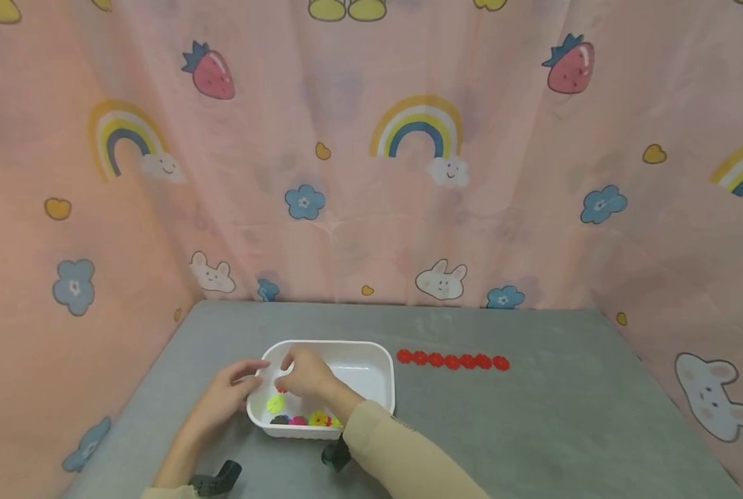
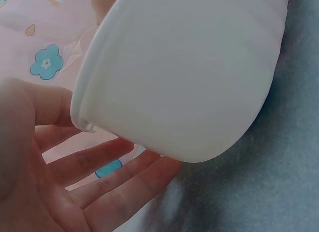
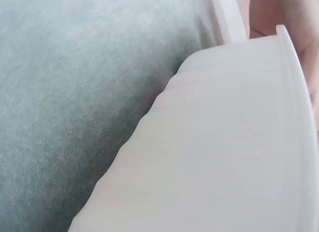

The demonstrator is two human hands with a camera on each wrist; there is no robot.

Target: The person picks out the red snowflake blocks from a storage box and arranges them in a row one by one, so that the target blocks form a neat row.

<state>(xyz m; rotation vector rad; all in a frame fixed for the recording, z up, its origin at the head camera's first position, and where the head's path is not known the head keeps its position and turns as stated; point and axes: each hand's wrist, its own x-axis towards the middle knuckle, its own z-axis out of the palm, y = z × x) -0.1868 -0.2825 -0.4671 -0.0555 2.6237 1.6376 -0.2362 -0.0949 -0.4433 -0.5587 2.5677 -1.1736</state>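
Observation:
A white tray [image 1: 365,378] stands on the grey table. Small flower-shaped pieces lie along its near side: a yellow-green piece [image 1: 276,404], a dark piece [image 1: 280,419], a pink piece [image 1: 298,421] and a yellow piece [image 1: 319,418]. My left hand [image 1: 224,395] is at the tray's left end, its spread fingers [image 2: 117,192] touching the outer wall and the thumb close to the rim. Inside the tray, my right hand [image 1: 309,374] has its thumb and index finger apart. A red piece [image 1: 281,389] shows at its thumb, partly hidden; whether it is held cannot be seen.
Several red flower-shaped pieces [image 1: 452,362] form a row on the table, right of the tray. The grey table [image 1: 534,430] meets a pink printed curtain [image 1: 359,242] at the back and sides. Dark wrist devices [image 1: 218,479] sit below both hands.

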